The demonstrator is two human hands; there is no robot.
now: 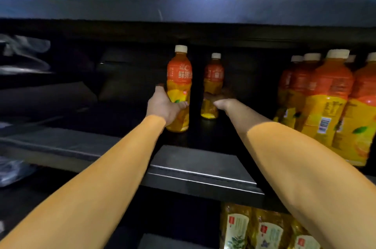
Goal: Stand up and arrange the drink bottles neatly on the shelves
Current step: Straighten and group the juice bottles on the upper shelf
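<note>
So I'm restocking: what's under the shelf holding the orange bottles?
Under the shelf, yellow-green bottles with pale labels show at lower right. The forearms and darkness hide the rest.

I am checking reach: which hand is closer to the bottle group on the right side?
Right. The right hand grips the rear bottle, left of the bottle group. The left hand grips the front bottle, farther left.

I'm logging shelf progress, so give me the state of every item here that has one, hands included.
Left hand: closed around the near orange bottle.
Near orange bottle: upright, capped, held on the shelf.
Right hand: gripping the far orange bottle.
Far orange bottle: upright, capped, set further back.
Orange bottle group: upright, capped, packed together at right.
Yellow bottles: on the shelf below, tops hidden.
</note>
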